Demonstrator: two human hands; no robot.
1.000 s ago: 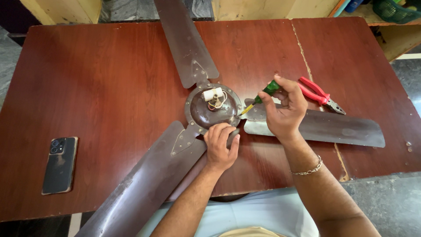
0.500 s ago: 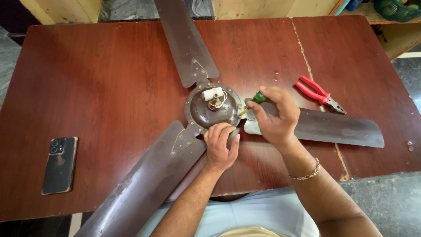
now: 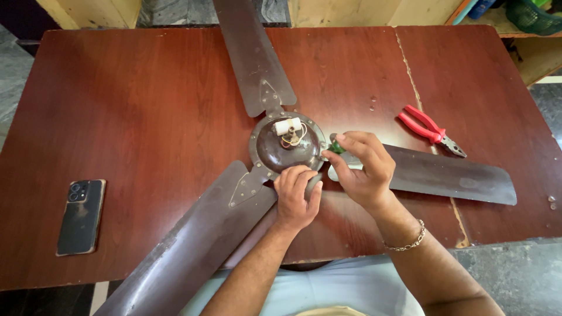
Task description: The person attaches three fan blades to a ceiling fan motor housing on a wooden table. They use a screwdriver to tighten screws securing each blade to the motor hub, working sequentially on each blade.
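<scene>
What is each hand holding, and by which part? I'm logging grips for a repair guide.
The right hand grips a green-handled screwdriver by its handle. The left hand holds nothing; it presses on the rim of the fan motor housing.

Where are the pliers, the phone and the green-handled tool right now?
pliers (image 3: 422, 126): head view, on the red handles.
phone (image 3: 81, 217): head view, middle of its back.
green-handled tool (image 3: 336, 148): head view, green bit showing in the right hand (image 3: 362, 169).

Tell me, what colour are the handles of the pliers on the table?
The pliers have red handles, seen clearly in the head view, to the right of the right hand.
</scene>
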